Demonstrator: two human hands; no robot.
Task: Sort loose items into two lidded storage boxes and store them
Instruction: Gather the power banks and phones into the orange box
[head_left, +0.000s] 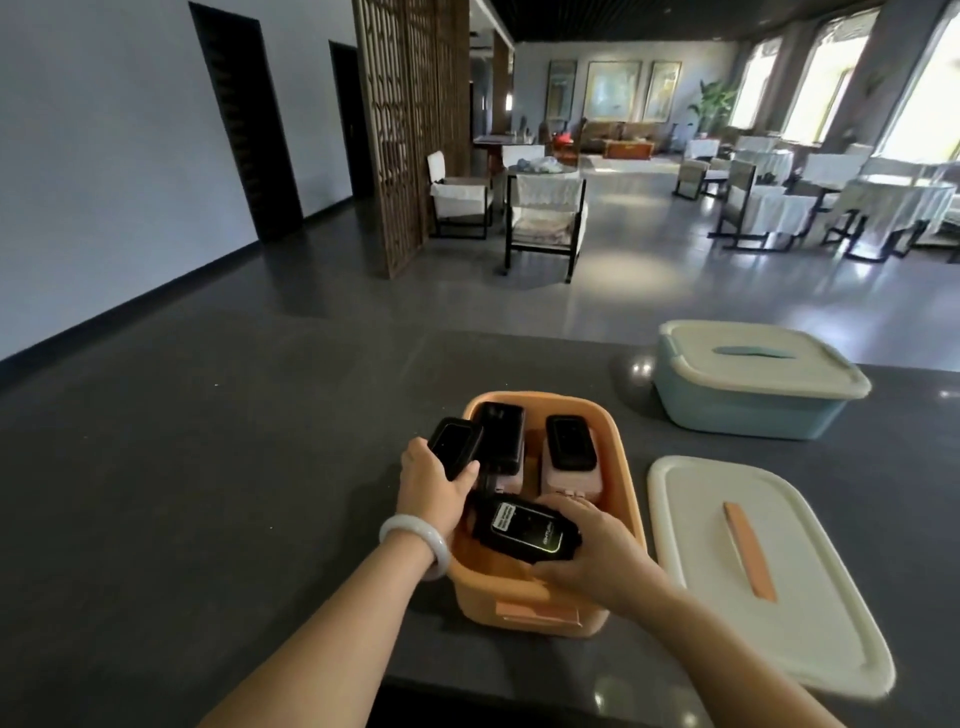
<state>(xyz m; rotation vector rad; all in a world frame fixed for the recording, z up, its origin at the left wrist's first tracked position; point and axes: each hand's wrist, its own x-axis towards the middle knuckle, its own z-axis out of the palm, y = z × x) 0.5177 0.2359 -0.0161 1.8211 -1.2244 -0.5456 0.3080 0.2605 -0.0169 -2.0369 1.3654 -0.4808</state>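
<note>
Orange plastic box (519, 597), rounded corners, holds glossy black oblong packs (570, 441).

No text reads clearly anywhere. The black pack (524, 529) held in the right hand (597, 558) at the near end of the orange box (626, 467) carries on its top a white label (503, 519) with a few printed lines. A pale brand mark (549, 535) runs along its lid edge, and both are too blurred to make out.
</note>
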